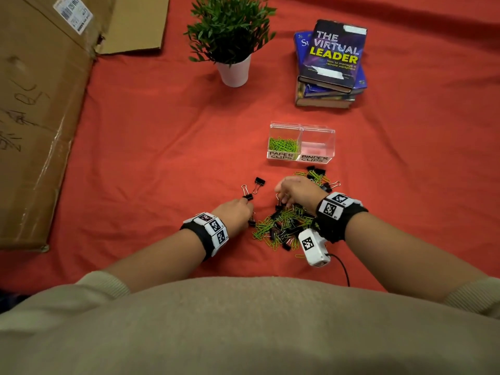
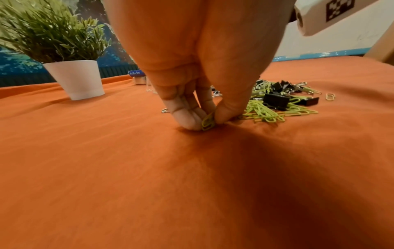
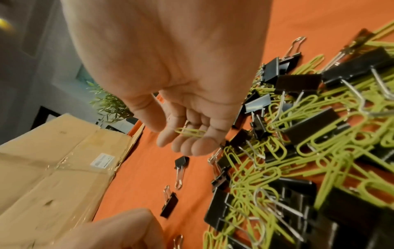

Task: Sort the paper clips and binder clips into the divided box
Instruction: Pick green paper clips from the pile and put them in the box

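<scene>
A mixed pile (image 1: 284, 226) of green paper clips and black binder clips lies on the red cloth in front of me. My left hand (image 1: 239, 211) sits at the pile's left edge and pinches green paper clips (image 2: 208, 122) against the cloth between thumb and fingers (image 2: 187, 118). My right hand (image 1: 290, 192) hovers over the pile's far side, its curled fingers cupping one green paper clip (image 3: 189, 132). The clear divided box (image 1: 319, 128) stands just beyond, with green paper clips (image 1: 284, 144) in the compartment labelled PAPER CLIPS. I see nothing in the BINDER CLIPS compartment.
Two binder clips (image 1: 259, 184) (image 1: 246, 194) lie apart to the left of the pile. A potted plant (image 1: 232, 44) and a stack of books (image 1: 331, 66) stand at the back. Flattened cardboard (image 1: 40, 117) covers the left side.
</scene>
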`<state>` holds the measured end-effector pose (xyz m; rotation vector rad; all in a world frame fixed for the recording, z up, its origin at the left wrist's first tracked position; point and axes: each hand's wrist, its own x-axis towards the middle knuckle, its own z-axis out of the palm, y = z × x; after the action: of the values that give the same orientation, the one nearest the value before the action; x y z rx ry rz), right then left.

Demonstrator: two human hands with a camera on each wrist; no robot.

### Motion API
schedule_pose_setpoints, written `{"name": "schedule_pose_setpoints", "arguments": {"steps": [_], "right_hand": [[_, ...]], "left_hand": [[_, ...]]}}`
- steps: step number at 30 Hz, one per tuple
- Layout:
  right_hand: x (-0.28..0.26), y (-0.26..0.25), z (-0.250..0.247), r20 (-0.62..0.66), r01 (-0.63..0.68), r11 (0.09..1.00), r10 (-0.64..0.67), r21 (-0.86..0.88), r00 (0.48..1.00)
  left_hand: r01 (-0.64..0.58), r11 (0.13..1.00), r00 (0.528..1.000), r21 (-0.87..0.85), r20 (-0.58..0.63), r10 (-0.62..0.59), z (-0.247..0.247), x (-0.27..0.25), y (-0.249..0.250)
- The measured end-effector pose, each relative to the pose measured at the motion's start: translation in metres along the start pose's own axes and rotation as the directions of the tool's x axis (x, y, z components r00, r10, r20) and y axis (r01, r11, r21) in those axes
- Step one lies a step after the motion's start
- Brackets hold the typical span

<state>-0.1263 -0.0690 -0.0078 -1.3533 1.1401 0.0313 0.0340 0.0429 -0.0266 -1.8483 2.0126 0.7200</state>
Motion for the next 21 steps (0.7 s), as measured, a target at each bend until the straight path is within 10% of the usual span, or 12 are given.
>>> {"name": "schedule_pose_setpoints", "arguments": {"steps": [4, 11, 18, 21], "right_hand": [[-0.003, 0.004, 0.017, 0.106, 0.105, 0.921, -0.070, -0.375, 0.992], [-0.002, 0.018, 0.046, 0.370, 0.414, 0.454, -0.188, -0.789, 0.910], [-0.001, 0.019, 0.049, 0.351, 0.396, 0.454, -0.183, -0.798, 0.918], [0.001, 0.018, 0.046, 0.307, 0.345, 0.516, -0.160, -0.784, 0.938]], "left_hand": [[0.049, 0.966, 0.998, -0.254, -0.012, -0.054, -0.002, 0.002, -0.012], [0.021, 0.641, 0.985, -0.767, -0.095, -0.146, -0.012, 0.004, -0.032], [0.145, 0.368, 0.974, -0.918, 0.067, -0.216, -0.017, 0.010, -0.024], [0.185, 0.388, 0.969, -0.903, 0.101, -0.226, -0.014, 0.011, -0.017]]}}
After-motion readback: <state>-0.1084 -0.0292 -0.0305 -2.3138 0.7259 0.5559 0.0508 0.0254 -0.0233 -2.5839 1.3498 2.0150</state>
